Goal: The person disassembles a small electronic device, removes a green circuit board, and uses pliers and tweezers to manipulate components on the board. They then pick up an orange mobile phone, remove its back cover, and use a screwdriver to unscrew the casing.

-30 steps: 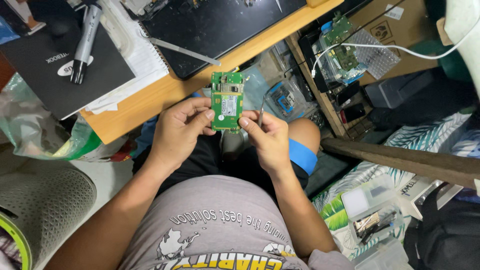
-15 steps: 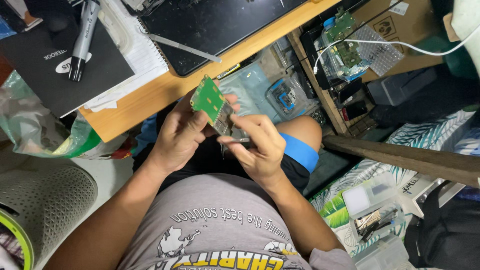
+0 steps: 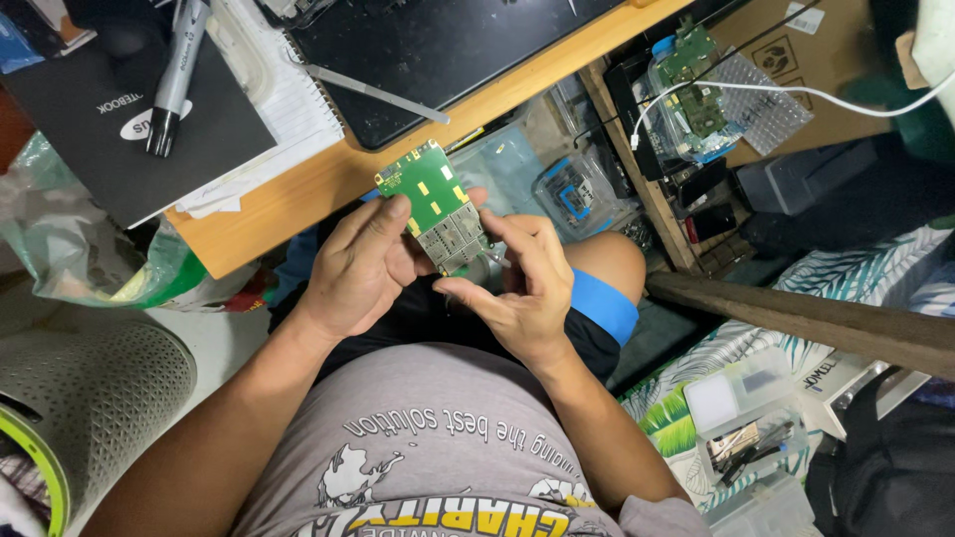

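**Two hands on one green board**

Both of your hands meet over your lap, just near of the wooden desk edge (image 3: 328, 184). Your left hand (image 3: 363, 264) curls around the left side of the green circuit board (image 3: 438, 204), thumb pressed on its face and fingers behind it, so the board is pinched there. Your right hand (image 3: 522, 288) closes on the board's near end, where the metal shields sit, with its fingers bent in against that end. The board tilts, its far corner pointing up and left toward the desk. On the desk, far left, a black notebook (image 3: 129, 129) lies with a marker pen (image 3: 174, 75) across it, and a dark mat (image 3: 438, 50) carries a slim metal tool (image 3: 373, 94). Far right, a clear tub (image 3: 691, 99) holds more green boards.
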